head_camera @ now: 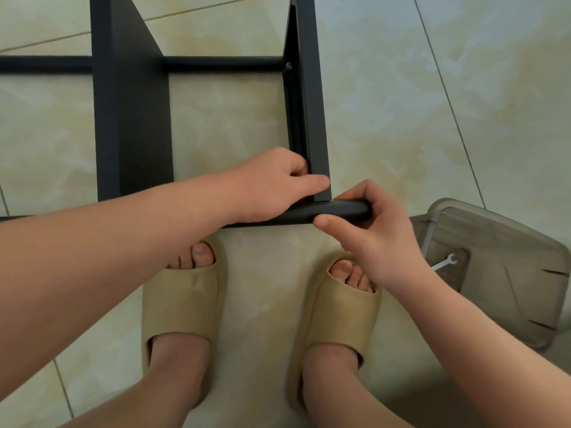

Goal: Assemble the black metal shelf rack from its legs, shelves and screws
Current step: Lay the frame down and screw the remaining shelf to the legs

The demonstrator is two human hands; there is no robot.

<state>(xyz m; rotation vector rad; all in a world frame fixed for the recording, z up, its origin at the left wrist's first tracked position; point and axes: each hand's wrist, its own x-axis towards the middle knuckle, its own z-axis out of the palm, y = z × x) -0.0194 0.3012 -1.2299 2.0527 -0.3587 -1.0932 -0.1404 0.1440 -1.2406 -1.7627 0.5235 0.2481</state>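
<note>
Your rack (133, 118) at frame centre is partly built: the upper screw (289, 66) is in. Your left hand (272, 186) pinches the shelf (312, 118) corner, your right hand (380, 239) grips the near leg (340, 210); this joint looks unfastened

Fingertips of left hand (272, 183) out of sight behind shelf (310, 118)

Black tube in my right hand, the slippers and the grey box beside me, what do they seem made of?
Black tube: likely metal, matte black coating with a soft sheen along its rounded top. Slippers: probably moulded foam or rubber, one seamless beige piece, dull surface. Grey box: translucent smoky plastic; a wrench seems to show through it.
</note>
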